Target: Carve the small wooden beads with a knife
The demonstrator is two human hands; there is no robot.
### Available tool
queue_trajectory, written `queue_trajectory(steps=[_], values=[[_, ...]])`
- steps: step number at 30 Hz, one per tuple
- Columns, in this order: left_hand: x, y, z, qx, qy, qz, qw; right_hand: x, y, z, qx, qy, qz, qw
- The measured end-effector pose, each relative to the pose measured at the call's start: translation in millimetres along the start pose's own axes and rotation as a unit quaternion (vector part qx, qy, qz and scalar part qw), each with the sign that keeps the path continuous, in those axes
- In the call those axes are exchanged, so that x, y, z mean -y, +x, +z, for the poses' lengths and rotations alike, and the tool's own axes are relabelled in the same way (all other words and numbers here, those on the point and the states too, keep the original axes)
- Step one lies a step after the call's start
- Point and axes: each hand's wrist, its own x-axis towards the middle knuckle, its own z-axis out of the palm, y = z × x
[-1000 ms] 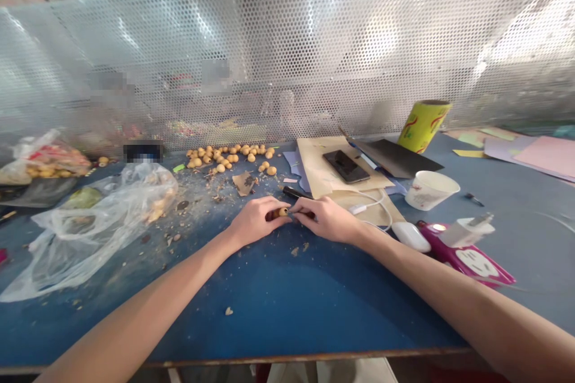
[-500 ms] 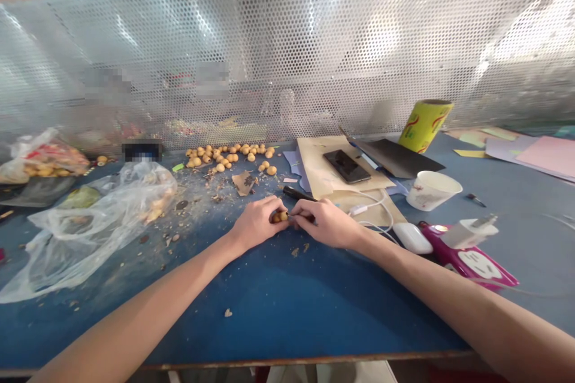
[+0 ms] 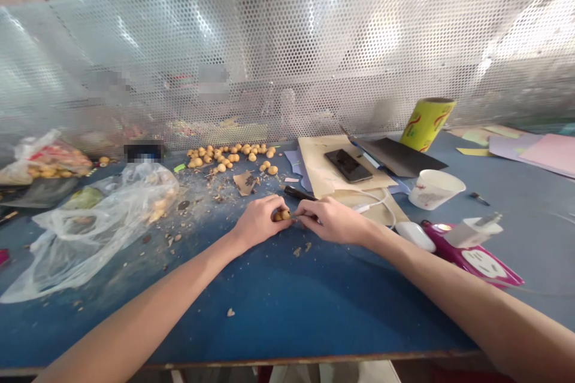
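Note:
Close to the middle of the blue table (image 3: 269,311), my left hand (image 3: 260,220) grips a small round tan piece (image 3: 282,215) between thumb and fingers. My right hand (image 3: 330,219) is closed on a thin pointed tool (image 3: 294,214), whose tip meets the right side of the piece. Most of the tool is hidden by the fingers. A black marker-like stick (image 3: 300,193) lies just behind my right hand. Many similar round tan pieces (image 3: 233,157) lie loose farther back, near a torn brown scrap (image 3: 245,183).
Plastic bags (image 3: 85,233) cover the left side. At the right are a phone (image 3: 348,166) on brown paper, a white cup (image 3: 436,189), a yellow roll (image 3: 429,124), a cable, and a pink power strip (image 3: 478,257). A perforated metal screen (image 3: 291,42) stands behind.
The whole view has shifted slightly, with things appearing a little farther right. Both hands keep nearly the same hold, and the right fingers have moved very slightly around the tool.

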Motion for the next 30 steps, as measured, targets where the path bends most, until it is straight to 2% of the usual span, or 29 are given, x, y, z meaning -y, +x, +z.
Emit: queue_trajectory(steps=[6, 11, 17, 23, 30], values=[[0.5, 0.5, -0.3, 0.004, -0.004, -0.003, 1.000, -1.4, 1.1, -1.6, 0.004, -0.004, -0.010, 1.000], [-0.5, 1.1, -0.9, 0.008, -0.011, 0.002, 1.000, -3.9, 0.2, -5.7, 0.031, -0.020, -0.028, 0.999], [-0.6, 0.4, 1.3, 0.005, -0.023, 0.003, 1.000, -1.7, 1.4, -0.4, 0.009, -0.004, -0.022, 1.000], [-0.4, 0.8, 0.5, 0.002, -0.035, -0.006, 0.999, -4.0, -0.3, -7.0, 0.039, -0.031, -0.038, 0.998], [0.1, 1.2, 0.4, 0.007, -0.049, -0.011, 0.999, -5.8, -1.1, -6.2, 0.031, -0.028, -0.046, 0.998]])
